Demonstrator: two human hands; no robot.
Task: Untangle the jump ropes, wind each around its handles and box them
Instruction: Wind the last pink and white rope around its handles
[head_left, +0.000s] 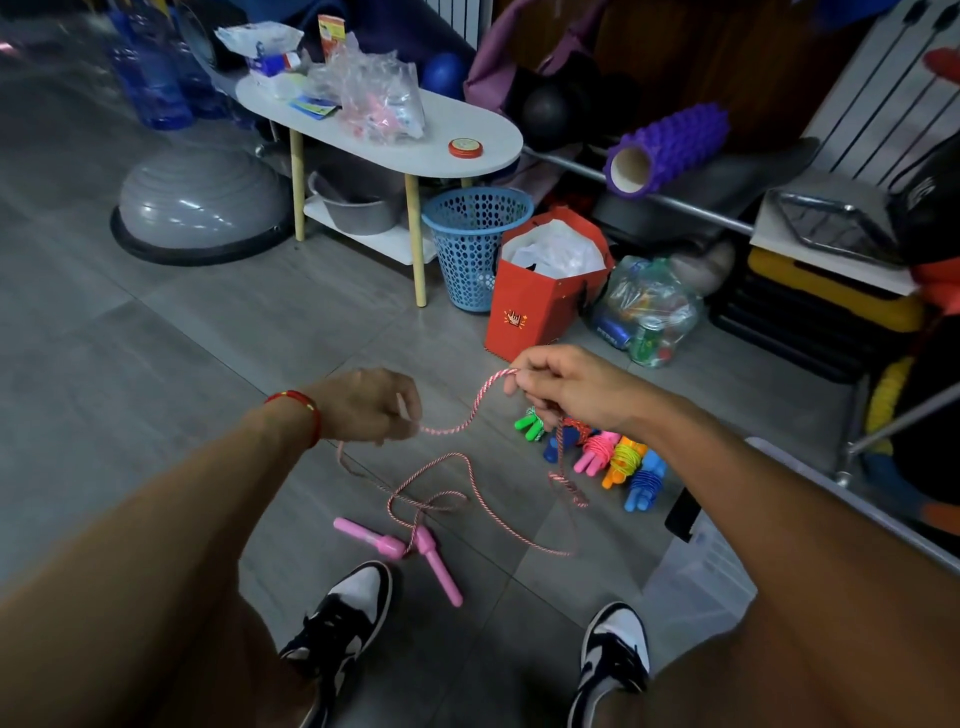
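A pink-and-white twisted jump rope (470, 415) stretches between my two hands above the grey floor. My left hand (371, 405) pinches it at one point, my right hand (561, 387) grips it higher and to the right. The rest of the rope lies in loose loops on the floor and runs down to its two pink handles (410, 551), which lie crossed in front of my shoes. Several wound jump ropes (608, 454) with green, pink, orange and blue handles lie in a row under my right hand.
A clear plastic box (696, 566) stands at my right leg. Behind are a red paper bag (540, 306), a blue mesh basket (472, 244), a white oval side table (384, 140), a grey balance dome (202, 208) and a purple foam roller (670, 148).
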